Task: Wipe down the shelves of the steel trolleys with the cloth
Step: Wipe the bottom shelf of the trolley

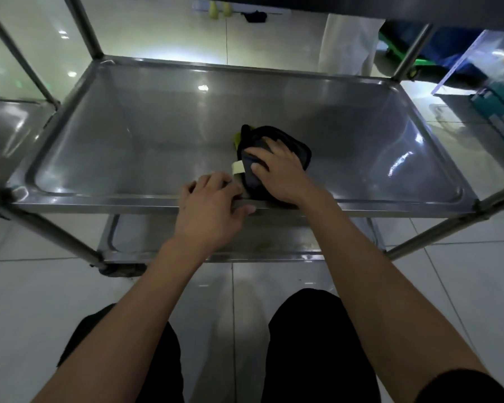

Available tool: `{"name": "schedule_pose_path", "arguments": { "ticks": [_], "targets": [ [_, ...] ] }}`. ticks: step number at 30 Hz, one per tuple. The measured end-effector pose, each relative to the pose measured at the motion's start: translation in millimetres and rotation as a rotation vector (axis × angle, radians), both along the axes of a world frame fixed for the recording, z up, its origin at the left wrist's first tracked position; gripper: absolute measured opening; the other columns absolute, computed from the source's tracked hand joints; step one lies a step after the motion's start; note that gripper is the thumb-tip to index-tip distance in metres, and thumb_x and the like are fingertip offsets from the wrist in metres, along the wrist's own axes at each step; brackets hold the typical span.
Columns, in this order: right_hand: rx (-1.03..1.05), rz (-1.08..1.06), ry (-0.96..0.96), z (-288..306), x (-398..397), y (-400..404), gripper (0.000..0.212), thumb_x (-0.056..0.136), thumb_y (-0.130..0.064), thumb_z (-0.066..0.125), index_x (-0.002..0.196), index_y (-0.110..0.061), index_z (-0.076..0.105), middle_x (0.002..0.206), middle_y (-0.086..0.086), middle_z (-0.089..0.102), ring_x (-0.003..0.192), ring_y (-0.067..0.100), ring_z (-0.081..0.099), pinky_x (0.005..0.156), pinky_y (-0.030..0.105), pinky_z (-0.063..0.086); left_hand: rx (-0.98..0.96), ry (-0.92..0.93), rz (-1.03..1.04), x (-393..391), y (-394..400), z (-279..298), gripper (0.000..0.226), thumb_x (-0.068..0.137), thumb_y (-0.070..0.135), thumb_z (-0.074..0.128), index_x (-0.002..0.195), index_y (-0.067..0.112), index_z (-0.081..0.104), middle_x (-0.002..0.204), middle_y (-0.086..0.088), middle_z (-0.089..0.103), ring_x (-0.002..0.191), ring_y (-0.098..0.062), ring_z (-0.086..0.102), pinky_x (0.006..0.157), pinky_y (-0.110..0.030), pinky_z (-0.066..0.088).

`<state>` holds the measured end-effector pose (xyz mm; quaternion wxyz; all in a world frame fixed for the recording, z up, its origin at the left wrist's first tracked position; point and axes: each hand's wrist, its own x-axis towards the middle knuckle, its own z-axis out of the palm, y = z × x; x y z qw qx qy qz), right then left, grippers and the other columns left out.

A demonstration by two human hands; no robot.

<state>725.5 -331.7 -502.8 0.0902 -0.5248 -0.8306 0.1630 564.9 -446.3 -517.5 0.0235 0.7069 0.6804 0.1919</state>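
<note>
A steel trolley stands before me; its middle shelf [163, 135] is a shallow tray with a raised rim. A dark folded cloth [298, 149] with a yellow-green corner and a pale label lies on that shelf near the front edge. My right hand [280, 170] presses flat on the cloth, fingers spread. My left hand [210, 205] grips the shelf's front rim just left of the cloth, fingers curled over the edge and thumb under it. A lower shelf [274, 237] shows beneath.
Steel posts [85, 27] rise at the trolley's corners. A second steel trolley shelf [6, 132] sits to the left. A clear plastic box [483, 62] and green-wheeled cart stand at the right rear. White floor tiles surround; my knees are below.
</note>
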Motion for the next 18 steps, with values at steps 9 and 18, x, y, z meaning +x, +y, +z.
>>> {"name": "schedule_pose_path", "arguments": {
  "ticks": [9, 18],
  "targets": [
    [0.037, -0.015, 0.003, 15, 59, -50, 0.042, 0.095, -0.044, 0.052, 0.137, -0.038, 0.051, 0.158, -0.002, 0.031, 0.144, 0.029, 0.025, 0.114, 0.049, 0.029, 0.002, -0.027, 0.015, 16, 16, 2, 0.038, 0.087, 0.062, 0.059, 0.107, 0.033, 0.071, 0.127, 0.006, 0.056, 0.119, -0.022, 0.051, 0.101, -0.045, 0.03],
    [0.34, -0.08, 0.036, -7, 80, -112, 0.037, 0.089, -0.016, 0.066, 0.125, -0.024, 0.062, 0.146, 0.009, 0.042, 0.124, 0.037, 0.033, 0.101, 0.055, 0.04, 0.035, -0.009, -0.036, 21, 22, 1, 0.043, 0.09, 0.061, 0.056, 0.114, 0.028, 0.068, 0.127, 0.002, 0.056, 0.122, -0.024, 0.049, 0.102, -0.048, 0.032]
  ]
}}
